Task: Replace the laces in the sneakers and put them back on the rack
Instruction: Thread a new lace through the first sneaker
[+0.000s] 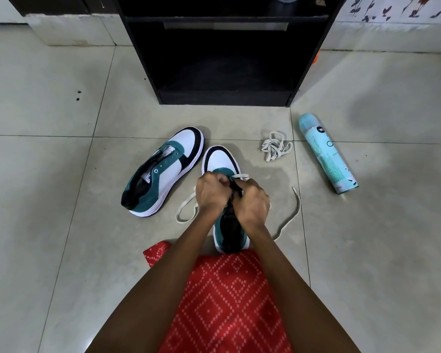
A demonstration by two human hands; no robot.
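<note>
– Red cloth [224,301] on the lap is closest, and just past it sits the heel of the near sneaker [222,159]. Where does it point?
– It stands upright on its sole on the floor. The toe is away from the person, toward the black rack [222,72]. Its long axis runs from lap to rack, turned a little left.
– And the 2 hands?
– Both are closed over its middle. The left hand [210,193] pinches the white lace [241,176]. The right hand [252,202] has fingers curled round the black tongue, I believe.
– What can go wrong?
– Both free ends lie loose on the floor, 1 at each side. A hard pull on 1 may draw the other through and leave them uneven. An eyelet may also be skipped, because the hands hide them.
– The second sneaker [168,171]?
– Just beside on the left, tipped on its side. I see no lace in it. Its toe points toward the rack too, angled right.
</note>
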